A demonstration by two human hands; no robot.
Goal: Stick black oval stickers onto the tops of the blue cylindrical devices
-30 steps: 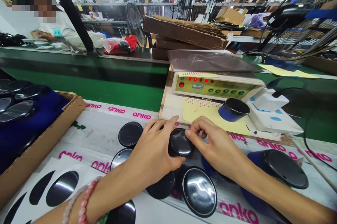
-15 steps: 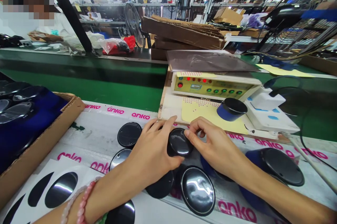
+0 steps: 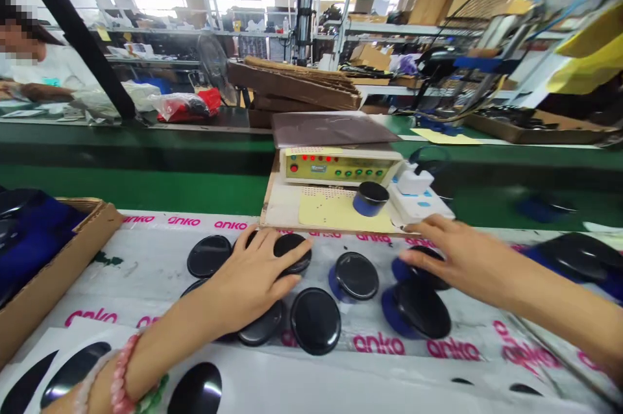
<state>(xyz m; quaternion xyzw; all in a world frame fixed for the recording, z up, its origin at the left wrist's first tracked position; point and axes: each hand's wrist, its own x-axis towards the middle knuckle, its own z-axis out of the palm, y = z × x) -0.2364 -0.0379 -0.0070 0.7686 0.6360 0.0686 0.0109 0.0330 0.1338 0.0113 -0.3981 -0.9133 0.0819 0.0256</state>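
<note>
My left hand (image 3: 253, 274) spreads its fingers among round, glossy black-topped pieces, with the index finger across a black-topped piece (image 3: 293, 254). Its thumb is apart from the fingers. At the right, my right hand (image 3: 455, 255) reaches over a blue cup-like piece with a black top (image 3: 422, 266). The thumb lies at that piece's top edge and the fingers are apart above its far side; a firm grip does not show. Just in front stands another blue, black-topped piece (image 3: 417, 310). Between my hands are a similar piece (image 3: 355, 276) and a black disc (image 3: 316, 322).
A control box with lit red lamps (image 3: 335, 167) stands behind, with one blue piece (image 3: 370, 198) before it. A cardboard box (image 3: 92, 239) of blue pieces is at the left. Sheets with black ovals (image 3: 195, 391) lie in front. A co-worker (image 3: 53, 70) is at far left.
My right hand has left the black-topped piece beside my left hand and moved right to another piece. My left hand stays among the round pieces. The view has shifted to the right.
</note>
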